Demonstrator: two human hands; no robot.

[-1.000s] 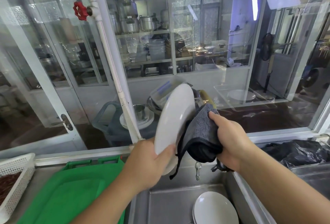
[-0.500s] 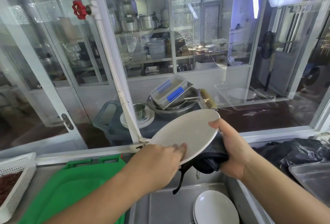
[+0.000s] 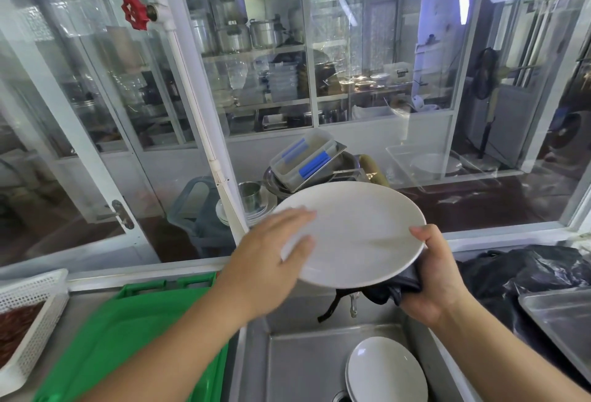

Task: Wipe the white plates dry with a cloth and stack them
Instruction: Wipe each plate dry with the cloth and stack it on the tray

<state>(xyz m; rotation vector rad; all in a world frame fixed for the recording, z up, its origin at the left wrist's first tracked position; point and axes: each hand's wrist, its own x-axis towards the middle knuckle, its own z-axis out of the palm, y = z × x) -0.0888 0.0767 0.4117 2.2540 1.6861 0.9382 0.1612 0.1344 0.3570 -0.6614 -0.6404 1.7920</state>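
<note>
Nearest the camera, a small stack of white plates [image 3: 387, 371] lay in the steel sink [image 3: 297, 366], toward its right side. Left of the sink a green tray [image 3: 128, 337] rested on the counter, with a white perforated basket [image 3: 30, 321] beyond it at the left edge. On the right sat a metal tray [image 3: 563, 321] and, behind it, a crumpled black plastic bag [image 3: 524, 276].

Above the sink, a white plate [image 3: 361, 232] was held nearly flat, face up and tipped slightly toward the camera. The right hand [image 3: 438, 276] gripped its right rim, thumb over the top edge and fingers curled beneath around a dark grey cloth [image 3: 393, 288] bunched against the plate's underside (a loose strap of the cloth hung down toward the sink). The left hand [image 3: 268, 257] lay on the plate's left side with fingers straight and spread, blurred, resting on the upper surface and rim without curling round it.

Farther off, behind the glass, a white pipe [image 3: 192, 107] ran diagonally with a red valve handle [image 3: 135, 12] near its top. Past it stood metal bowls holding a clear container with blue clips [image 3: 307, 161], and shelves of steel pots [image 3: 249, 35].
</note>
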